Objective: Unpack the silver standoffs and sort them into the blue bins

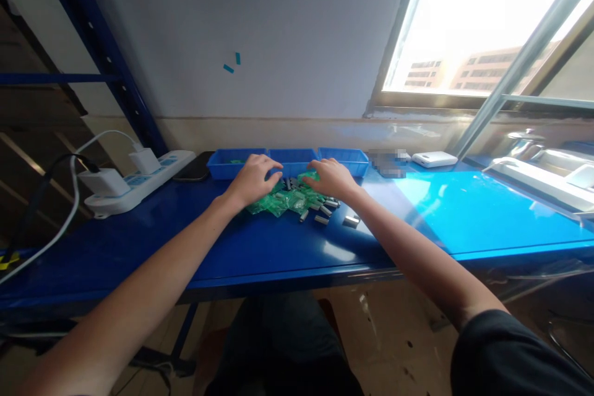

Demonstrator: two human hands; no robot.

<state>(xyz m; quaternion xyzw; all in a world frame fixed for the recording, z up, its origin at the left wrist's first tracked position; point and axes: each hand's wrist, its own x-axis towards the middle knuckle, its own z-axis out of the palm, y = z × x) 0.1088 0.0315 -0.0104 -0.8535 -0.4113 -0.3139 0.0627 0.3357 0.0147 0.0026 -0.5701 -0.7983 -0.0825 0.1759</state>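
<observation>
Both my hands rest on a heap of small green circuit boards (283, 201) mixed with small metal shells (320, 213) on the blue table (260, 247). My left hand (253, 178) lies on the heap's left side with fingers curled over it. My right hand (329, 177) covers the right side, fingers bent down among the parts. What the fingers pinch, if anything, is hidden. One metal shell (351, 221) lies apart to the right.
Three blue trays (341, 159) stand in a row behind the heap by the wall. A white power strip (139, 182) with plugged chargers and cables sits at the left. A dark phone (192, 170) lies beside it. A white box (434, 159) stands near the window.
</observation>
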